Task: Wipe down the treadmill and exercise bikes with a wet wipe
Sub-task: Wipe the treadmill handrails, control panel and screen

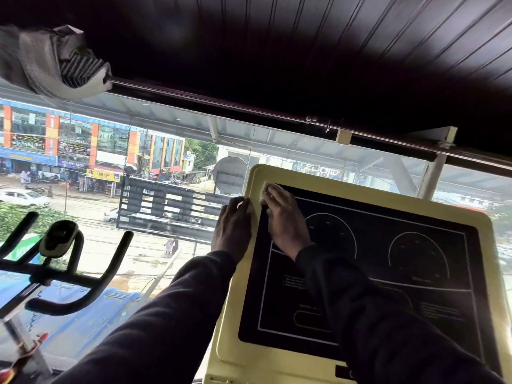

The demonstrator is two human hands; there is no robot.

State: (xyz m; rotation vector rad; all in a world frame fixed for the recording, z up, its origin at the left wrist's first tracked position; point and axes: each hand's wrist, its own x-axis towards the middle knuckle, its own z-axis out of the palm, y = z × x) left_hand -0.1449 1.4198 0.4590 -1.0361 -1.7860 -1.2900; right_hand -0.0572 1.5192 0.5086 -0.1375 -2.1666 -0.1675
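The treadmill console (382, 195) fills the lower right: a pale yellow frame round a black display panel (388, 273) with white dial outlines. My right hand (285, 217) presses a white wet wipe (267, 187) flat onto the panel's upper left corner, fingers spread over it. My left hand (231, 225) holds the console's left edge, fingers wrapped round the yellow frame. Both arms are in dark sleeves. An exercise bike's black handlebars (69, 273) with a small display (59, 238) stand at the lower left.
A large glass window (166, 167) runs right behind the console and bike, with a street and buildings outside. A dark ceiling and a curtain rail (249, 106) are overhead. A bundled grey blind (50, 62) hangs at the upper left.
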